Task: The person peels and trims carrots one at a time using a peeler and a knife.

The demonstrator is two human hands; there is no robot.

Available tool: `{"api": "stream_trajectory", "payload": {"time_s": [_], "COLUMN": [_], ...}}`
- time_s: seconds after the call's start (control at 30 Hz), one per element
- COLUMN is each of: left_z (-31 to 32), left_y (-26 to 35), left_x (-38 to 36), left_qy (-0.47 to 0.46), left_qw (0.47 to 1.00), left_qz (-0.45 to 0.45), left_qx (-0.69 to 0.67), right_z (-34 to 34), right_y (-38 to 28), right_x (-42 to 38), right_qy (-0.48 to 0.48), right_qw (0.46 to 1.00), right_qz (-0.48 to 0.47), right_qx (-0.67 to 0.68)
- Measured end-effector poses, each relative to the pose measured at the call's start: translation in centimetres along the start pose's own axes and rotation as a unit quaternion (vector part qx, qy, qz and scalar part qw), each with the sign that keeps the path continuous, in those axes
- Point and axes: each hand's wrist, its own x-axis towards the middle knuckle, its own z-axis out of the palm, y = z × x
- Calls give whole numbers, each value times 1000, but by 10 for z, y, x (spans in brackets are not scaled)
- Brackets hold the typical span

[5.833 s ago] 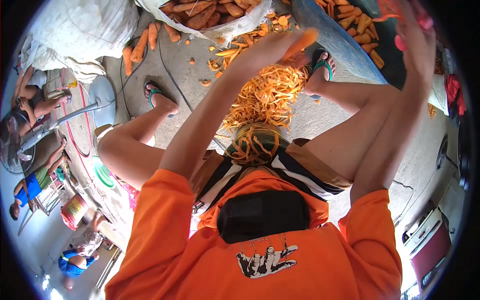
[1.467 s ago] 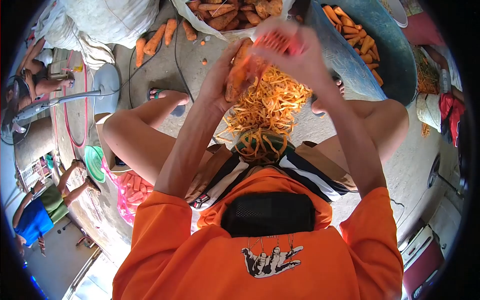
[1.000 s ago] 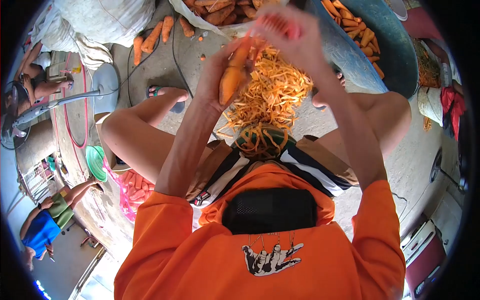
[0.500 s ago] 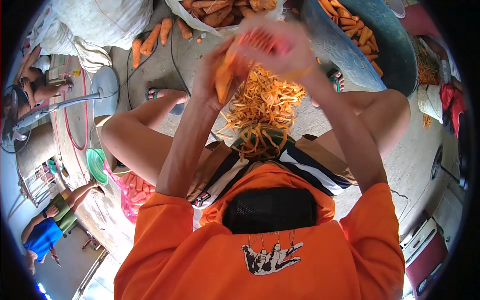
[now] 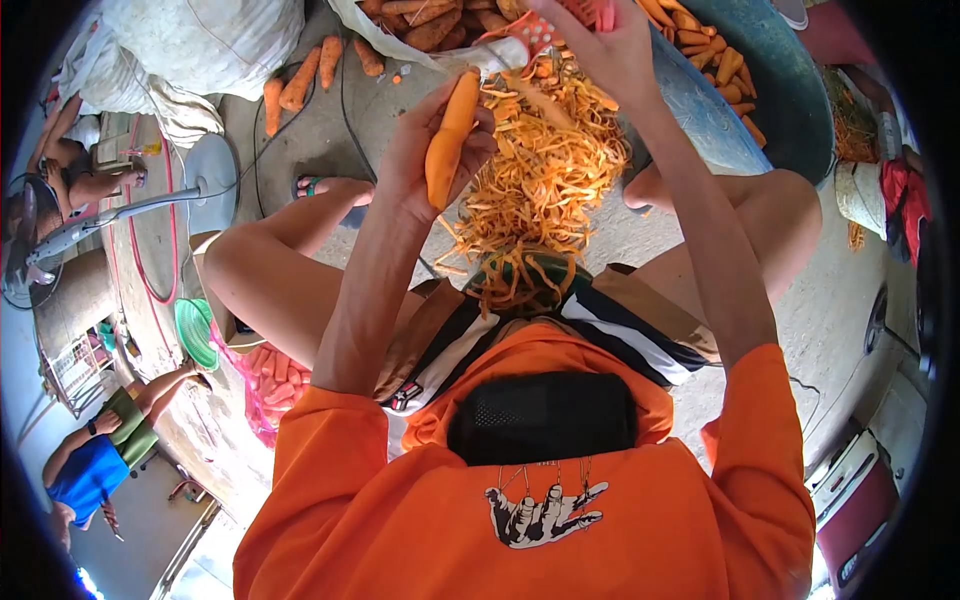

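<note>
A smooth, peeled-looking carrot (image 5: 452, 140) lies upright in my left hand (image 5: 420, 150), its fingers wrapped round behind it. At the top of the view my right hand (image 5: 615, 55) holds a red peeler (image 5: 590, 14), partly cut off by the frame's edge. Between my hands and below them, a heap of orange peelings (image 5: 545, 170) covers the floor and hangs over a dark green rounded object (image 5: 525, 280) between my legs.
Unpeeled carrots (image 5: 435, 30) fill a white sack; several more (image 5: 300, 85) lie left of it. A blue tub (image 5: 800, 90) holds smooth carrots. A fan (image 5: 120, 210), a red net bag of carrots (image 5: 270, 380) and a person in blue (image 5: 90, 475) are at left.
My right hand has moved up and away from the carrot with the peeler. My left hand has stayed near its place, and the carrot now stands more upright in it.
</note>
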Motion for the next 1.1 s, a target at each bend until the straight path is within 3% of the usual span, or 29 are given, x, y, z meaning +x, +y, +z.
{"api": "stream_trajectory", "payload": {"time_s": [0.03,0.1,0.13,0.2,0.27,0.33,0.4,0.43,0.47,0.53,0.57,0.6,0.67,0.7,0.8,0.83,0.87,0.93,0.97,1.07,1.1], "left_z": [4,13,20,13,-6,12,23,25,22,8,2,-1,21,30,17,12,9,9,10,10,10], "left_y": [-1,-7,-9,-10,1,-7,-9,-8,-9,-13,-9,-4,-7,-8,-7,-8,-5,-3,-5,-4,0], "left_x": [0,-1,-2,-5,-1,-5,-4,-1,0,-7,-5,-2,-4,-4,-6,-9,-5,-1,-4,-3,-5], "left_qy": [4,7,57,119,7,2,119,115,93,83,62,38,69,101,30,37,41,38,36,26,-25], "left_qw": [1000,1000,995,982,1000,999,978,978,984,989,995,998,996,993,998,998,998,999,996,993,994], "left_qz": [10,19,37,51,-7,24,60,61,51,34,17,4,30,50,11,5,4,12,19,18,4], "left_qx": [5,9,76,137,9,37,159,161,141,118,79,41,39,38,59,56,38,21,74,113,108], "right_z": [6,37,44,38,6,6,34,42,37,17,5,6,23,29,31,28,25,15,15,13,14], "right_y": [-10,-58,-66,-35,2,-9,-64,-62,-53,-15,-9,-6,-41,-54,-49,-29,-32,-40,-56,-64,-60], "right_x": [-1,-23,-28,-24,-6,-9,-31,-29,-25,-13,5,2,-14,-25,-27,-25,-21,4,5,0,-4], "right_qy": [-1,-62,-92,-71,-3,-15,-83,-79,-80,-37,17,17,-19,-77,-118,-96,-95,-61,-62,-97,-98], "right_qw": [1000,992,983,991,998,999,996,986,986,997,996,995,993,996,991,994,994,998,995,994,994], "right_qz": [-4,-106,-158,-112,37,36,-8,-148,-148,68,-52,-58,42,-31,-48,47,50,-14,-68,-36,-34], "right_qx": [-1,-20,-30,-2,-59,-20,27,-7,-7,23,-76,-76,109,-11,-40,-27,-28,27,-29,-40,-39]}}
